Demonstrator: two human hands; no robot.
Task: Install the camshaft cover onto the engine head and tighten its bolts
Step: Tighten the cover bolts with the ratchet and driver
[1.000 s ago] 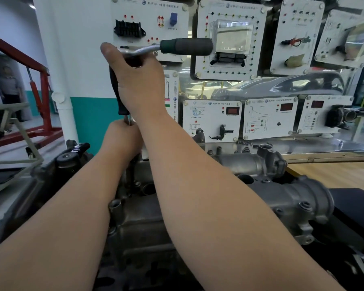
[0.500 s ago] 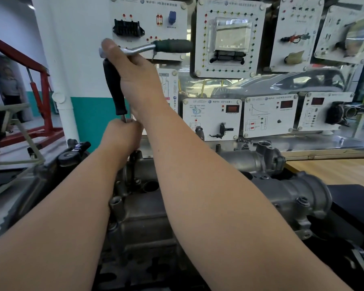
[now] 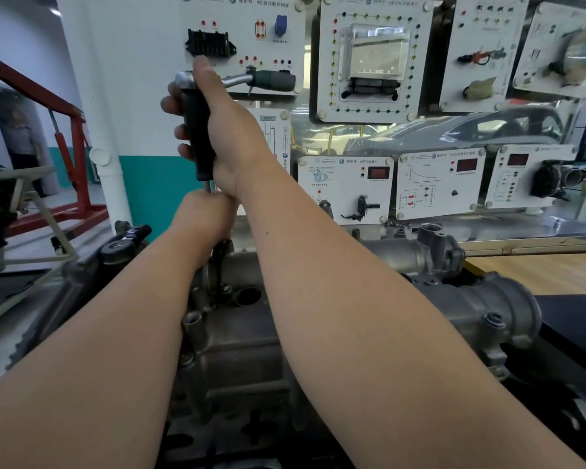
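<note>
The grey metal camshaft cover (image 3: 244,353) lies on the engine head below my forearms. A tall black-handled extension driver (image 3: 198,137) stands upright over its far end, with a chrome ratchet (image 3: 241,79) fitted on top; the ratchet's dark green grip points right. My right hand (image 3: 224,130) grips the black handle, thumb up against the ratchet head. My left hand (image 3: 203,214) is curled round the thin steel shaft just below the handle. The bolt and the driver's tip are hidden behind my left hand.
Training panels with sockets and red displays (image 3: 345,187) fill the wall behind the engine. A red engine hoist (image 3: 71,137) and a grey frame stand at the left. The engine's round housing (image 3: 508,316) juts out right, a wooden bench top (image 3: 548,272) beyond it.
The ratchet's green grip has swung away from me, looking shorter and further right-back. My right hand has shifted lower onto the black handle. My left hand stays on the shaft.
</note>
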